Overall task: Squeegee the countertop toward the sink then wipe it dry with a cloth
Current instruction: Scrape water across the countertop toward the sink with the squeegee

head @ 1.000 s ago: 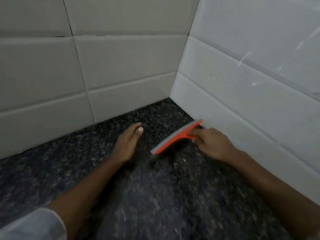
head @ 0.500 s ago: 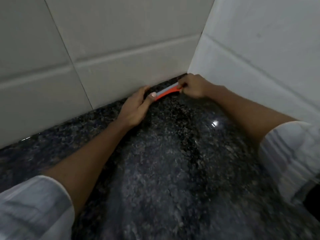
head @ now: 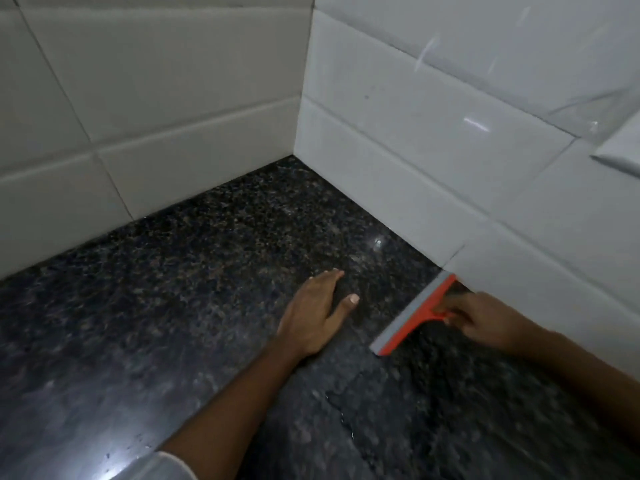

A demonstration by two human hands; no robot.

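Observation:
An orange squeegee [head: 414,315] with a grey blade lies edge-down on the dark speckled granite countertop [head: 194,271], its far end touching the right tiled wall. My right hand [head: 485,320] grips its orange handle from the right. My left hand [head: 317,313] rests flat on the counter just left of the blade, fingers together and thumb out, holding nothing. A thin line of water [head: 341,407] shows on the stone below the blade. No sink or cloth is in view.
White tiled walls [head: 173,98] meet in a corner [head: 301,133] behind the counter. A pale ledge or fixture [head: 620,147] juts from the right wall at the upper right. Bare granite stretches to the left and towards me.
The squeegee has come back from the far corner along the right wall towards me. My left hand has also drawn back from the rear wall and lies flat beside the blade.

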